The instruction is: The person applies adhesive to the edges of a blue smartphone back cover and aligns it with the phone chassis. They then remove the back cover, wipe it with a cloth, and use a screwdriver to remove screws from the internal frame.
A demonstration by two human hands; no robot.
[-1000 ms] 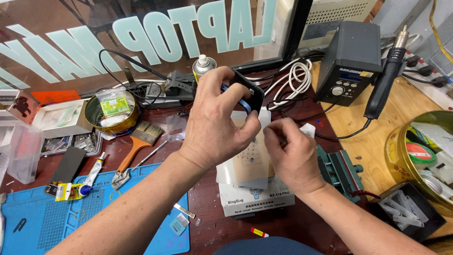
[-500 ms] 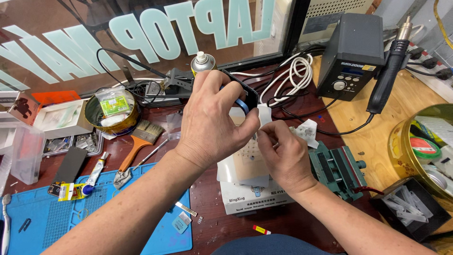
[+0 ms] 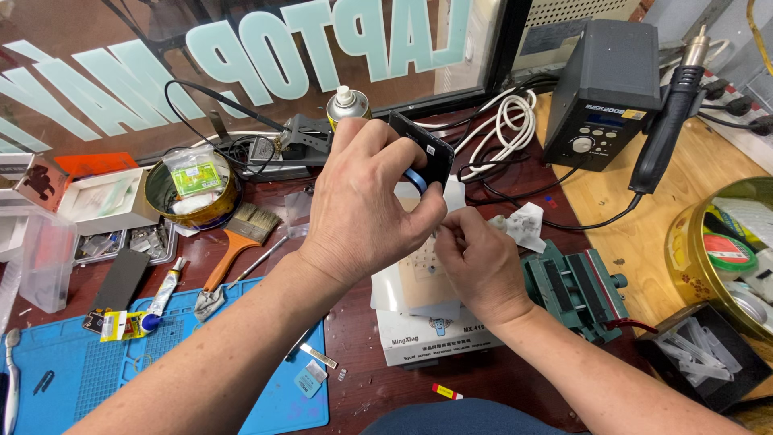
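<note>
I see my left hand [image 3: 366,205] clamped on a dark phone [image 3: 419,157], tilted up so its lower edge faces my right hand [image 3: 479,266]. The right hand's fingertips are pinched together at that edge, apparently on a thin film; I cannot tell exactly what. Both hover above a white box [image 3: 439,334] on the table [image 3: 354,387]. Right of the right hand, a green vise [image 3: 576,290] crowds in; left of the left hand, a brush [image 3: 237,242] and blue mat [image 3: 97,370] leave more room.

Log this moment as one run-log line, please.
left hand: holds black phone | right hand: pinches at its lower edge | under hands: white box | left: brush
</note>
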